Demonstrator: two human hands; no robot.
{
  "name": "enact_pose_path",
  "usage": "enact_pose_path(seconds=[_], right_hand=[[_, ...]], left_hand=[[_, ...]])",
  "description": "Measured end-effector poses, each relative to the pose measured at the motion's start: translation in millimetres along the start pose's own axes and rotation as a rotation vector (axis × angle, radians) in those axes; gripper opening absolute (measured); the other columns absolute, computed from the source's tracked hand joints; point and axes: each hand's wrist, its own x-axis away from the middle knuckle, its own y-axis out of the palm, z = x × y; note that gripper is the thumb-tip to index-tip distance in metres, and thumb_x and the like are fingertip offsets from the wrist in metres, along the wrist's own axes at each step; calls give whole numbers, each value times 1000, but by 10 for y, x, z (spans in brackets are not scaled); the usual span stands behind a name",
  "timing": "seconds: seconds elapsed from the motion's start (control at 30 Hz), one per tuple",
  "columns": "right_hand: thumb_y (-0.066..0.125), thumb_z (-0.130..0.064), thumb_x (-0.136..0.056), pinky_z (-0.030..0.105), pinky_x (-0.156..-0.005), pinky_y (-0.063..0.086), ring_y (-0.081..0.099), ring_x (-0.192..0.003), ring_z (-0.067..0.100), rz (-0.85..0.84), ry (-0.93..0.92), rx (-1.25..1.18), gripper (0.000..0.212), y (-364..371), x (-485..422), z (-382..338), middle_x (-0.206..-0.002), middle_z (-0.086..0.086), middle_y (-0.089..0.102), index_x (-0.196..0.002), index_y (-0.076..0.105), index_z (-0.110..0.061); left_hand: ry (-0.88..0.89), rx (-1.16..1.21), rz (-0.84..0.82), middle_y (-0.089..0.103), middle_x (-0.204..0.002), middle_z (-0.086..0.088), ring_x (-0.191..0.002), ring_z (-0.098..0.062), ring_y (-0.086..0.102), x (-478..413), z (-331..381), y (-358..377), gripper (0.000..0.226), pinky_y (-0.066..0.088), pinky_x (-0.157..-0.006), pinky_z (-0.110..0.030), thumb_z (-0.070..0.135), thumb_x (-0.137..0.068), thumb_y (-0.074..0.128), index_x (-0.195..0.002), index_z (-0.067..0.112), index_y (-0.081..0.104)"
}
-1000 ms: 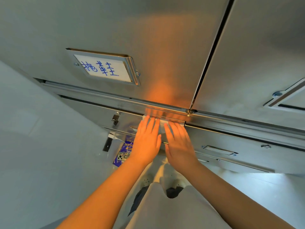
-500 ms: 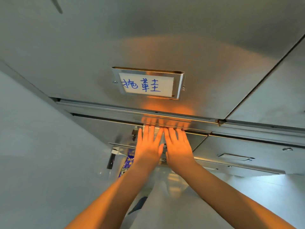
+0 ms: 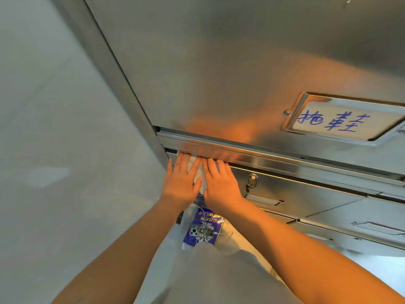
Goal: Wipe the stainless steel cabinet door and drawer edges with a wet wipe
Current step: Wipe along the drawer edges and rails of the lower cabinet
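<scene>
Forearms enter from the bottom edge, and between them I see grey clothing and, a little farther, a blue printed bag (image 3: 205,229) hanging low, partly covered by my wrists.

Next come the hands. My left hand (image 3: 180,183) and right hand (image 3: 221,185) lie flat, side by side, fingers stretched and only a little spread, thumbs almost touching. Both press a white wipe (image 3: 197,170) against the drawer front (image 3: 306,194); nothing is gripped inside a closed fist. I see the wipe only in the gap between the two hands, so I cannot tell its full shape or its long axis.

My fingertips reach the steel rail (image 3: 285,160) that runs from left to lower right above the drawer. The left hand is just beside the corner where the cabinet meets the pale wall (image 3: 54,150), so little room stays on that side; to the right the rail is open for a long way. A small lock (image 3: 252,179) sits near the right hand.

Farther up is the big cabinet door (image 3: 219,62), with an orange reflection of my hands. Its label holder (image 3: 341,119), with blue handwriting, is cut off by the right edge.
</scene>
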Motion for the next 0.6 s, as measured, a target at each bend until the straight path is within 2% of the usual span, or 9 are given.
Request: enact_pose_path(seconds=[0.13, 0.2, 0.33, 0.5, 0.6], right_hand=[[50, -28, -88, 41, -119, 9, 21, -136, 30, -21, -42, -2, 81, 5, -249, -288, -150, 11, 19, -149, 5, -2], [52, -32, -88, 43, -119, 9, 19, -137, 30, -29, -40, 34, 84, 31, -267, -308, -151, 11, 17, -150, 4, -2], [47, -33, -88, 42, -119, 10, 19, -138, 29, -33, -77, 96, 81, 61, -239, -231, -152, 11, 18, -150, 5, -4], [48, -32, -88, 42, -119, 12, 20, -138, 28, -17, -70, 115, 81, 74, -169, -159, -152, 10, 18, -150, 4, -5], [46, -33, -90, 43, -118, 12, 21, -137, 30, -10, -36, 166, 80, 55, -19, -35, -150, 12, 19, -150, 2, -3]], left_hand=[[10, 16, 24, 17, -155, -15, -144, -29, 10, 17, -439, -94, 57, 2, -115, -45, 35, -98, 40, -149, 21, 19], [34, 7, 13, 12, -156, -14, -145, -27, 6, 16, -494, -89, 59, -1, -116, -42, 35, -98, 38, -150, 22, 14], [27, -44, -6, 0, -157, -16, -144, -31, -4, 11, -417, -15, 63, -7, -116, -40, 39, -98, 32, -150, 21, 2], [41, -107, -1, 2, -156, -19, -144, -35, -3, 10, -310, -15, 64, -3, -116, -44, 43, -98, 28, -150, 21, -1], [86, -93, 4, 9, -155, -20, -143, -37, 1, 14, -106, -51, 65, 1, -116, -47, 42, -97, 32, -151, 19, 4]])
